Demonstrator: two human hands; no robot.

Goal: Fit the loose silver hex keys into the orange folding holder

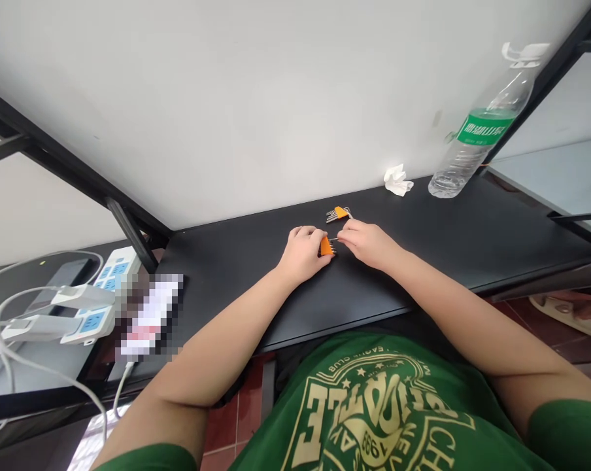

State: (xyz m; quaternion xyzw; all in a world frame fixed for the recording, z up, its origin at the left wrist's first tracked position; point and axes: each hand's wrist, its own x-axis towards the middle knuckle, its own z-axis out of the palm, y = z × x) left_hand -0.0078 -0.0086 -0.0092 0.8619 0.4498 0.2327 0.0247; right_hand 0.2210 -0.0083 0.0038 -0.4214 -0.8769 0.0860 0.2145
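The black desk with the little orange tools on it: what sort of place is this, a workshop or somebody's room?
Probably a plain desk in an office or study room, not a workshop. The black desk stands against a bare white wall, with a power strip and a water bottle on it.

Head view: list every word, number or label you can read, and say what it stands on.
"1998": green shirt, seen upside down from above.
"CLUB": same shirt, in the ring of small print, also upside down; the big letters across the crest are not surely readable.
Bottle label: white characters on green, too small to read.
Power strip: no readable text.
Phone: blurred out.
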